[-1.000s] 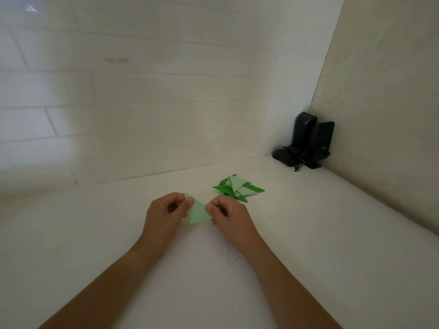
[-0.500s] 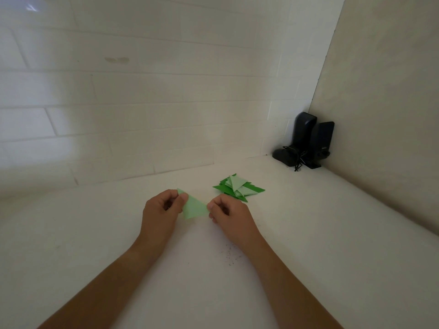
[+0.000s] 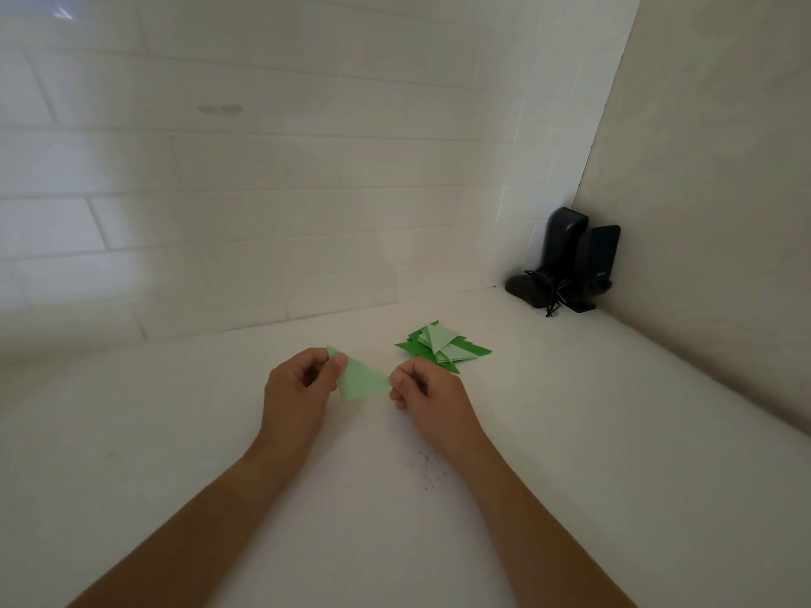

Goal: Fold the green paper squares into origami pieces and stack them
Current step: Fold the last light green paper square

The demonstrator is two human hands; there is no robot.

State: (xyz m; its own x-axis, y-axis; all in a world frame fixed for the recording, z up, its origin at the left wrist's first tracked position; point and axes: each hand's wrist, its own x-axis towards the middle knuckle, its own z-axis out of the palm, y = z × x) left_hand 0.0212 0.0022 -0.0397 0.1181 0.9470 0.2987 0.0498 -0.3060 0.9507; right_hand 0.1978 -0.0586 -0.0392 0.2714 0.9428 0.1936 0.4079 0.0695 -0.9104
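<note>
Just in front of the stack of folded green pieces [image 3: 441,348], above the white counter [image 3: 592,432]: one light green paper triangle [image 3: 360,379], held between both hands. Left hand [image 3: 298,397]: fingers curled, pinching the triangle's left corner. Right hand [image 3: 432,397]: fingers curled, pinching its right tip. Beyond the stack, in the corner: black speakers [image 3: 570,261].

Folded piece [image 3: 360,381] pinched between both hands: thin pale green paper, matt, smooth, sharply creased. Stack of folded pieces [image 3: 441,347] just beyond the grip: same matt paper, pale and deeper green sides. Tabletop [image 3: 570,432] beneath the grip: white, smooth, matt. Wall [image 3: 263,168] beyond: white tile, faint sheen. Devices [image 3: 570,265] far right of the grip: black plastic, semi-matt.
</note>
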